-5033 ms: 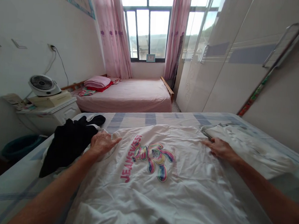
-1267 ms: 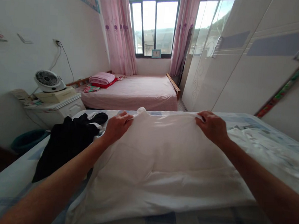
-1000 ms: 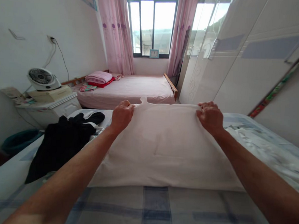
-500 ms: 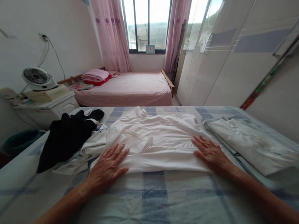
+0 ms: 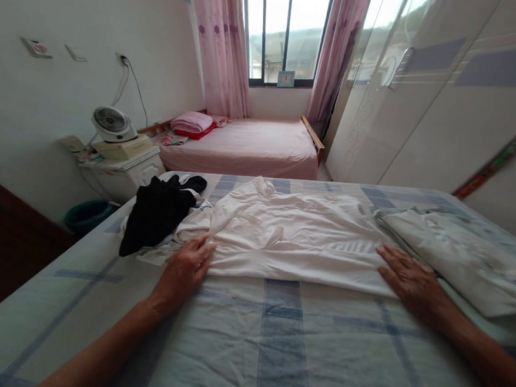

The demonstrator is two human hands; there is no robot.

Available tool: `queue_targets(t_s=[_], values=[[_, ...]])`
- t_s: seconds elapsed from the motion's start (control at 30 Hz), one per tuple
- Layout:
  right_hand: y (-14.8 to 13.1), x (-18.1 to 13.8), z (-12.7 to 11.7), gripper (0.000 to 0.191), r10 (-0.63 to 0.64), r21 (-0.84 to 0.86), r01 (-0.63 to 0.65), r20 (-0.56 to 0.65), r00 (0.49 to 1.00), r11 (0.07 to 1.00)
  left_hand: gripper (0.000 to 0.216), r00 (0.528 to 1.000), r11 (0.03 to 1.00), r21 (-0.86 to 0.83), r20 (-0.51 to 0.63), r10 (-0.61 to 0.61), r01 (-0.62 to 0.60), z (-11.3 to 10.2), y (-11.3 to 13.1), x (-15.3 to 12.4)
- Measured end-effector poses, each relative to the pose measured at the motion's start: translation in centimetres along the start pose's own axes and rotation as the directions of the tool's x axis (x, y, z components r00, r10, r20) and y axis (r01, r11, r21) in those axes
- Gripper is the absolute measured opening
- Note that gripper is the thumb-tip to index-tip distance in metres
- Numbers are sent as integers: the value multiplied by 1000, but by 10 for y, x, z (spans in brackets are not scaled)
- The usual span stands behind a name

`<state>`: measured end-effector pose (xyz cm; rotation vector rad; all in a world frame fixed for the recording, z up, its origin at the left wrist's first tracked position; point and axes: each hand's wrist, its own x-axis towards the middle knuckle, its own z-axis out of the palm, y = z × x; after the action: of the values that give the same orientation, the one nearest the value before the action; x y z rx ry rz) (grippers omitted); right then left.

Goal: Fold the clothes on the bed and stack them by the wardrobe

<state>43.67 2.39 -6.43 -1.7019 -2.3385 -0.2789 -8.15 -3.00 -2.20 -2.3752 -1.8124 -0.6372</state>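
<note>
Left hand [image 5: 185, 267]: flat, palm down, fingers spread loosely, resting on the near left corner of the white garment [image 5: 294, 237]; nothing is pinched. Right hand [image 5: 406, 279]: also flat and spread, pressing the garment's near right edge. The white garment lies folded across the middle of the checked bedsheet [image 5: 274, 342], its near edge a straight line between the two hands, its far part creased and bunched. Just left of it, a black garment [image 5: 157, 213] sits heaped on other pale cloth. Just right of it, touching its edge, lies a folded pale item [image 5: 460, 261]. Beyond the bed: a pink bed [image 5: 248, 145], a fan [image 5: 111, 123] on a white cabinet [image 5: 127, 169], a white wardrobe [image 5: 446, 94].
</note>
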Motion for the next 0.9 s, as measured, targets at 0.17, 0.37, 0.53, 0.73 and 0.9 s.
queue_targets(t_s=[0.17,0.37,0.53,0.73,0.9], values=[[6,-1,8,59,-9,-18,9,11,1000,1000,39,1000,999,-35,-5,-22,22,-1,4,-12],[7,1,6,55,-4,-14,4,-8,1000,1000,27,998,993,116,-62,7,0,-17,10,-3],[-40,20,-21,53,-107,20,110,-116,988,994,34,980,980,31,-11,198,-198,-18,16,24],[-88,56,-45,41,-236,231,208,101,966,950,40,972,993,-8,203,119,-120,-9,18,57],[-34,132,-43,41,41,214,-43,16,999,976,40,994,999,6,93,-54,53,-9,-16,144]])
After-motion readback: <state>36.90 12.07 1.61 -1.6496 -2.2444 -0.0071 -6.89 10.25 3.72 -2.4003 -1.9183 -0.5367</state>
